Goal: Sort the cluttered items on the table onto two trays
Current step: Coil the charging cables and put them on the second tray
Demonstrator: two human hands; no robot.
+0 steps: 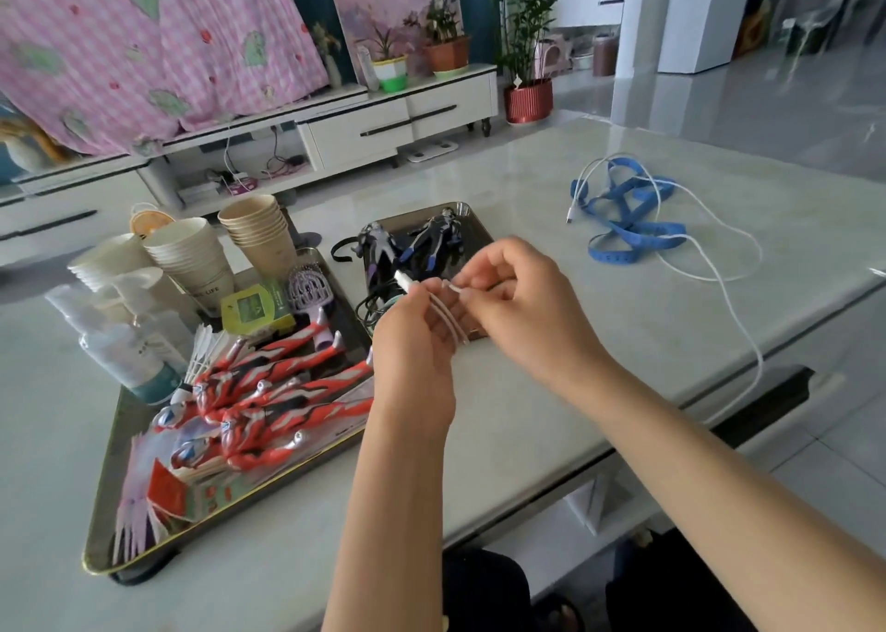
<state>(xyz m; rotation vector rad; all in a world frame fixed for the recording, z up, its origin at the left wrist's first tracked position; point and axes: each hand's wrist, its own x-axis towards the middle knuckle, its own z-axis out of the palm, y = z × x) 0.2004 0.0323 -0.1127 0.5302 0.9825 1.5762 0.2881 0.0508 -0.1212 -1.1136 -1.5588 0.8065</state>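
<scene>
Both hands work close together over the near edge of the small tray (474, 219). Left hand (412, 334) has its fingers curled round several folded loops of a white cable (448, 317), whose plug end pokes up out of the grip toward the tray's inside. Right hand (510, 291) pinches the upper end of the same loops between thumb and fingertips.

On the small tray lie two dark figures (434, 240) and, at its near-left corner, a coiled black cable (368, 306). Just left of the small tray sits a large tray (120, 444) loaded with red figures (273, 391), stacked paper cups (259, 231) and other items.

Right of the small tray and well apart from it, a blue tape measure (642, 244) lies tangled on the table (527, 175) with a long white cord (733, 306) across it. That cord runs off the table's near edge. Whether it joins the held cable I cannot tell.
</scene>
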